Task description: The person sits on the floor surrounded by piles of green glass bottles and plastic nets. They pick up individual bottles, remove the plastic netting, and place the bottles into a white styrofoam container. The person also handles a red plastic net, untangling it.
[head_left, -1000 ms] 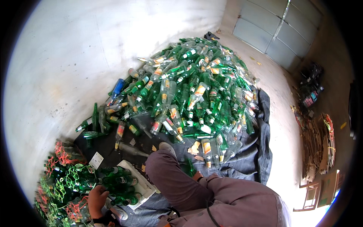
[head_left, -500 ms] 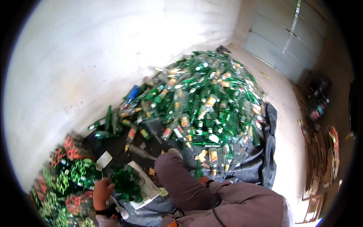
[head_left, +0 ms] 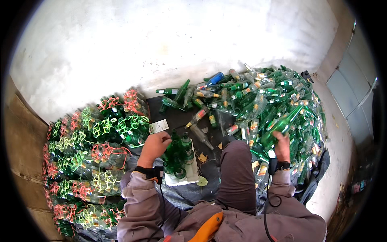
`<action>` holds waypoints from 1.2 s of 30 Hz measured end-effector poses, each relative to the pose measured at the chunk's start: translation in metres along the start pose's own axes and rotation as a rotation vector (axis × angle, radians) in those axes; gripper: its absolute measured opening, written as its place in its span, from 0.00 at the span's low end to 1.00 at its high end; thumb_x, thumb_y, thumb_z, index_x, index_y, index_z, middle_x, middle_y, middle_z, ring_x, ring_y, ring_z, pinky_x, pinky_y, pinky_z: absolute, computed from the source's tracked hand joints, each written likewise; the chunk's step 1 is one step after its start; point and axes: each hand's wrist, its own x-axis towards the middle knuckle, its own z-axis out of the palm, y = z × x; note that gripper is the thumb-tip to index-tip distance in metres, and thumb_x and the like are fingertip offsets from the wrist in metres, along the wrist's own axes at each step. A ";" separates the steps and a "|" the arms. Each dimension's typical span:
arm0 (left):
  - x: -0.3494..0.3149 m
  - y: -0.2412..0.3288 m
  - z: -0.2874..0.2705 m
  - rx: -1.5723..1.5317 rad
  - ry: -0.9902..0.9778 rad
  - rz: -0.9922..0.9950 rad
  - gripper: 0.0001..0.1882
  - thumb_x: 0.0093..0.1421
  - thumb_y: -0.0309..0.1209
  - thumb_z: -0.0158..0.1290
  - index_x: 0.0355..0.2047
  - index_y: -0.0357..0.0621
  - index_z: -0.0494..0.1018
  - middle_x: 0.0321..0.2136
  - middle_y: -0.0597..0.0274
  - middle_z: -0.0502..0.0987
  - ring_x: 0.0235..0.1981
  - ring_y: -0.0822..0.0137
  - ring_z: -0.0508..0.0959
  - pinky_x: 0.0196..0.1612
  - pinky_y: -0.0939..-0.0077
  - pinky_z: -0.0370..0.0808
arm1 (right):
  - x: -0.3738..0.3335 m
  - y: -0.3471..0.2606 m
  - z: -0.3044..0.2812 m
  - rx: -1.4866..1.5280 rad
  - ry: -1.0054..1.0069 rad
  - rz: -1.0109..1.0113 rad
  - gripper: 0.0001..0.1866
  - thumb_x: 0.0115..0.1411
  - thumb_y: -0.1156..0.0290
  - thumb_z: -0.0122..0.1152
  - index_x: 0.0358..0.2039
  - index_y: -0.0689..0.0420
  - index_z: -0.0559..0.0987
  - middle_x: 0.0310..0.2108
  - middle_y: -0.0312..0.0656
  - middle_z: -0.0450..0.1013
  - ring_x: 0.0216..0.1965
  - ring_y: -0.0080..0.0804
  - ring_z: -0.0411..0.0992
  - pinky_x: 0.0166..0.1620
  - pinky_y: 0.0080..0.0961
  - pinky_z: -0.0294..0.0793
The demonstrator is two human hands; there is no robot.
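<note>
My right hand grips a green glass bottle by its lower part, tilted with the neck up and to the right, over the right-hand bottle heap. On the left, my left hand has its fingers curled together at the edge of a cluster of green bottles. Whether those fingers hold anything is hidden. The cluster stands upright on a white tray-like board in front of me. Black straps with small devices circle both wrists.
A large heap of loose green and clear bottles lies along the white wall. Bottle bundles tied with red and green netting stand at left. Black sheeting, a white card and dry leaves lie between.
My view has swung left, showing more of the netted bundles. The right hand, low by my leg earlier with a green bottle near it, is now raised with a bottle.
</note>
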 end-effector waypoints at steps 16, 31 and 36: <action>0.010 0.033 0.039 -1.458 -0.327 -0.258 0.30 0.72 0.53 0.50 0.61 0.40 0.66 0.42 0.51 0.80 0.38 0.58 0.84 0.41 0.66 0.83 | -0.052 -0.018 0.293 0.415 -0.894 0.189 0.27 0.58 0.81 0.69 0.58 0.59 0.71 0.48 0.37 0.76 0.48 0.27 0.76 0.50 0.31 0.78; 0.018 0.082 0.079 -0.049 0.358 0.189 0.41 0.48 0.31 0.74 0.61 0.37 0.67 0.48 0.49 0.77 0.48 0.56 0.79 0.51 0.65 0.76 | -0.040 -0.011 0.287 0.664 -0.680 0.156 0.25 0.61 0.77 0.67 0.57 0.57 0.70 0.47 0.35 0.73 0.51 0.26 0.73 0.55 0.28 0.72; 0.015 0.084 0.072 -0.385 0.101 0.039 0.40 0.49 0.31 0.73 0.61 0.37 0.67 0.49 0.52 0.77 0.50 0.60 0.79 0.53 0.66 0.76 | -0.037 -0.005 0.280 0.531 -0.795 0.153 0.31 0.58 0.74 0.71 0.60 0.57 0.68 0.52 0.38 0.72 0.54 0.29 0.71 0.60 0.31 0.70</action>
